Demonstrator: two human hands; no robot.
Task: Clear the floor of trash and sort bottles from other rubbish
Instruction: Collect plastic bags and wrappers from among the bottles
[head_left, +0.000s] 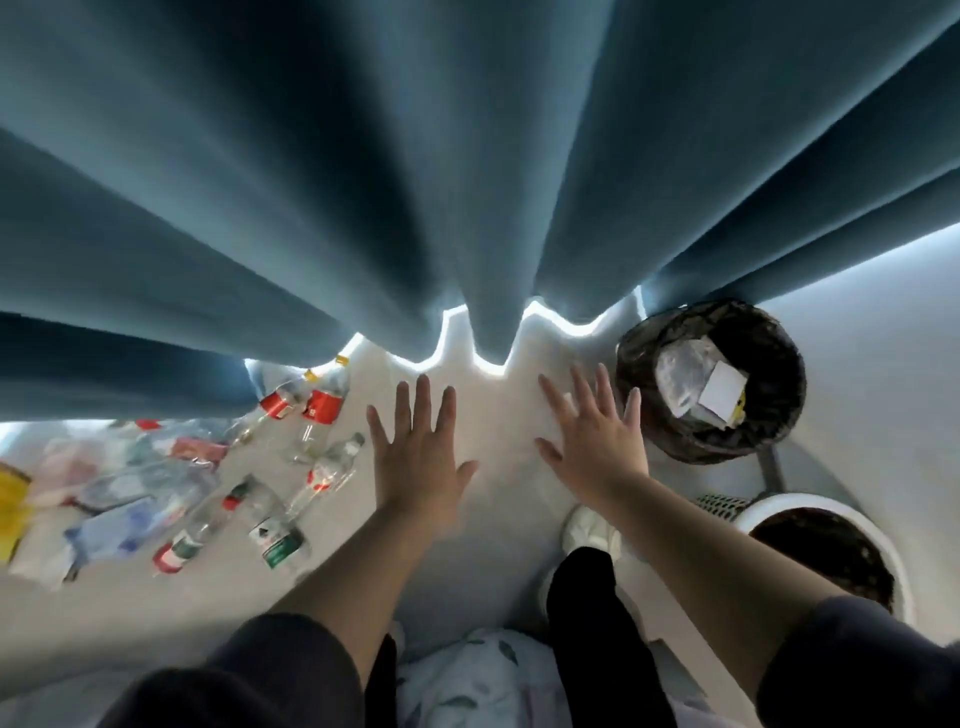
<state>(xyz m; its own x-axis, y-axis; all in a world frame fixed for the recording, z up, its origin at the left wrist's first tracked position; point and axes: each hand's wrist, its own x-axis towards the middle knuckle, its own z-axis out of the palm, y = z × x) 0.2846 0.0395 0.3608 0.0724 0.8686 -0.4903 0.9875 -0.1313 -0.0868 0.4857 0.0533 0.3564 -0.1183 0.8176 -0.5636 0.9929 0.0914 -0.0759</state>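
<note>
Left hand and right hand: fingers fully spread, palms down, holding nothing. Plastic bottles lie scattered on the floor, left of the left fingers, apart. Lined bin stands just beside the right fingers.

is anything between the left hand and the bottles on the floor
Nothing visible. The left hand is open and empty over bare floor, and the nearest bottles lie just to its left with no object between. The curtain hangs beyond them, not in the path.
</note>
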